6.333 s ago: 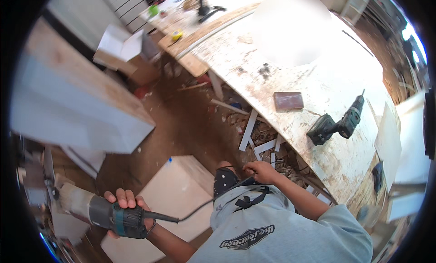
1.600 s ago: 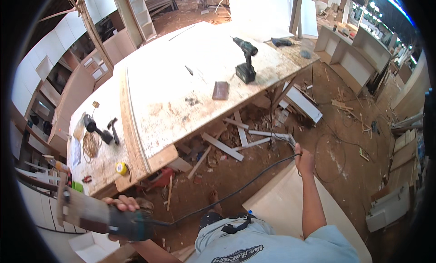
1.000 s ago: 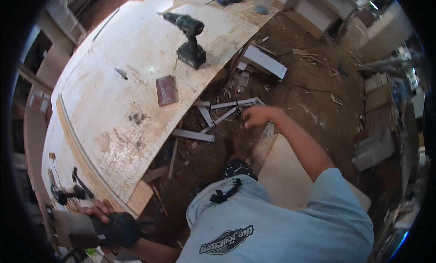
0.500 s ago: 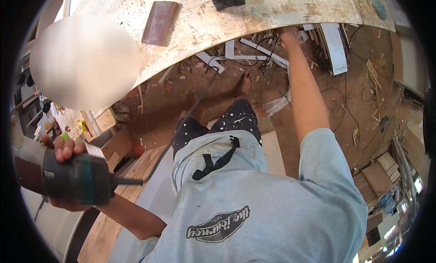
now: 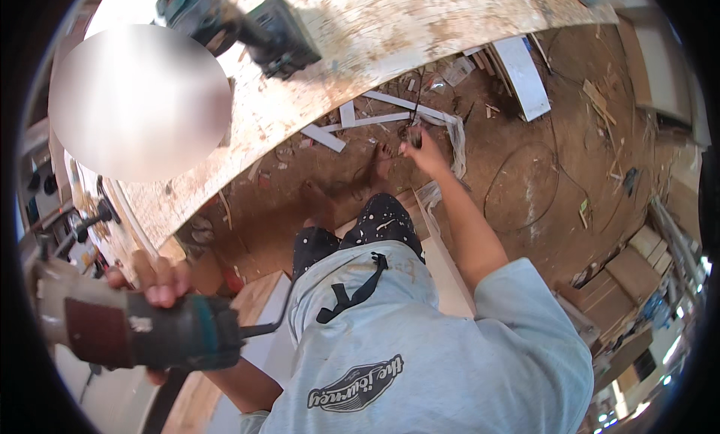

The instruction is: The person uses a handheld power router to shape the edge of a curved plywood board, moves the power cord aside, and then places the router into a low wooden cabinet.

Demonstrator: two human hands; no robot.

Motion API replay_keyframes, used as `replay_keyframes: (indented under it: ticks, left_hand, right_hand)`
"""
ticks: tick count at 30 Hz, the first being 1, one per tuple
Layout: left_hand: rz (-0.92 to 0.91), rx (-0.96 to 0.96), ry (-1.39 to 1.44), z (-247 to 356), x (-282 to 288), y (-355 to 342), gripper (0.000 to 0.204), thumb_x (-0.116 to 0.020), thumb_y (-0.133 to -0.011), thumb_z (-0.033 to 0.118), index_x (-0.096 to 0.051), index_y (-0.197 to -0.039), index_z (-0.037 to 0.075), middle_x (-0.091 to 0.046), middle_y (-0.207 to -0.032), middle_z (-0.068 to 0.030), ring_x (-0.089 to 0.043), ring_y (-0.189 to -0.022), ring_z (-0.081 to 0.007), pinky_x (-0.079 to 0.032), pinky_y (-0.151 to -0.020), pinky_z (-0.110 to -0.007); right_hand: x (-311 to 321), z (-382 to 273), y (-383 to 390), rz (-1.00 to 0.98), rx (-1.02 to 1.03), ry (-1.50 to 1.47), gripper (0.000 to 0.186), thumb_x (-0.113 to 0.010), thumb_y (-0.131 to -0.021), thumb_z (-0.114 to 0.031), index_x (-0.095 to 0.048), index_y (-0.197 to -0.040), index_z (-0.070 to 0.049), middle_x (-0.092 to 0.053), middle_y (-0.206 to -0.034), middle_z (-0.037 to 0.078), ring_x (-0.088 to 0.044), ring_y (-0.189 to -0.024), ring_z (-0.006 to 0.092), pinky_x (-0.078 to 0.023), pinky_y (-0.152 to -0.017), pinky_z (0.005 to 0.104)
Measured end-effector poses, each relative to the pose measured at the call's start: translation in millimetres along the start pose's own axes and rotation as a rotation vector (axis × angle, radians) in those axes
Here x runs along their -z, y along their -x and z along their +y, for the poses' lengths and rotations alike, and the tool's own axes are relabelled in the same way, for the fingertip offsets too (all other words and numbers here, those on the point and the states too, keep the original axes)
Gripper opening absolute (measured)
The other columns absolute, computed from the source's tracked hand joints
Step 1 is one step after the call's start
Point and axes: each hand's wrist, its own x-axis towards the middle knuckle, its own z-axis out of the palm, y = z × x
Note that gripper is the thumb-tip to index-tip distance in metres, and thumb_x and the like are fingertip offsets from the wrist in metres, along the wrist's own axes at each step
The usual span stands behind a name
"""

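My left hand (image 5: 161, 280) grips a dark cylindrical power tool (image 5: 184, 329) with a teal band at the lower left; its black cord (image 5: 262, 329) leaves the right end. My right hand (image 5: 426, 155) is out in front of my legs, below the bench edge, its fingers closed round a small dark piece (image 5: 412, 136) among cords; exactly what that is, I cannot make out. The cordless drill (image 5: 277, 40) lies at the top of the worn wooden workbench (image 5: 375, 44), partly beside a blurred oval that hides much of the bench's left part.
White offcut strips (image 5: 322, 138) and a white board (image 5: 521, 78) lie under and beside the bench. Loose cables (image 5: 559, 171) loop over the dirt floor on the right. Stacked boards (image 5: 634, 276) stand at the right, and a pale panel (image 5: 442, 276) is beside my legs.
My right hand has drawn back from the bench's underside, down and leftward. The left hand still carries the tool. The view has shifted repeatedly, bringing more of the drill back into sight.
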Motion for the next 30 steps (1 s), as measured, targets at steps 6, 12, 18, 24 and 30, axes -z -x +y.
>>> replay_keyframes:
  ticks: [6,12,18,24,30]
  left_hand:
    - [-0.112,0.201,0.049,-56,-46,-21,0.105,-0.091,-0.070,0.020,-0.024,-0.148,0.003,-0.050,-0.109,-0.0113,-0.057,-0.099,-0.0230,-0.046,-0.092,-0.044]
    - [-0.266,0.085,-0.672,-38,-84,-87,0.078,-0.076,-0.081,0.017,-0.037,-0.145,-0.003,-0.058,-0.117,-0.0131,-0.061,-0.104,-0.0237,-0.049,-0.096,-0.041]
    - [-0.371,0.185,-0.895,-10,-133,-89,0.062,-0.083,-0.075,0.009,-0.056,-0.130,-0.002,-0.067,-0.115,-0.0113,-0.066,-0.105,-0.0233,-0.053,-0.094,-0.038]
    - [-0.561,0.039,-0.734,-19,-189,-88,0.059,-0.082,-0.076,0.010,-0.057,-0.128,-0.002,-0.068,-0.113,-0.0119,-0.066,-0.104,-0.0231,-0.053,-0.092,-0.037]
    - [-0.774,-0.356,-1.085,-48,-213,-118,0.076,-0.083,-0.077,0.011,-0.043,-0.141,0.002,-0.069,-0.109,-0.0152,-0.067,-0.103,-0.0243,-0.055,-0.088,-0.036]
  right_hand:
    - [8,-146,134,-0.475,0.498,-0.251,0.064,-0.065,-0.096,-0.035,-0.044,-0.147,-0.003,-0.038,-0.156,0.017,-0.040,-0.141,0.0290,-0.037,-0.114,0.0399]
    - [31,-248,276,-0.952,0.359,0.142,0.052,-0.067,-0.093,-0.039,-0.061,-0.129,-0.003,-0.070,-0.111,0.019,-0.065,-0.113,0.0340,-0.047,-0.103,0.0404]
    - [36,-247,294,0.164,0.788,0.068,0.072,-0.077,-0.084,-0.028,-0.047,-0.146,-0.008,-0.053,-0.141,0.019,-0.052,-0.130,0.0328,-0.047,-0.104,0.0379]
    - [-34,-260,294,-0.204,0.581,-0.081,0.058,-0.072,-0.088,-0.028,-0.052,-0.134,-0.002,-0.068,-0.110,0.020,-0.066,-0.106,0.0318,-0.050,-0.090,0.0415]
    - [74,-229,462,0.305,0.279,0.250,0.021,-0.070,-0.090,-0.022,-0.064,-0.104,-0.006,-0.070,-0.085,0.014,-0.069,-0.079,0.0283,-0.052,-0.071,0.0386]
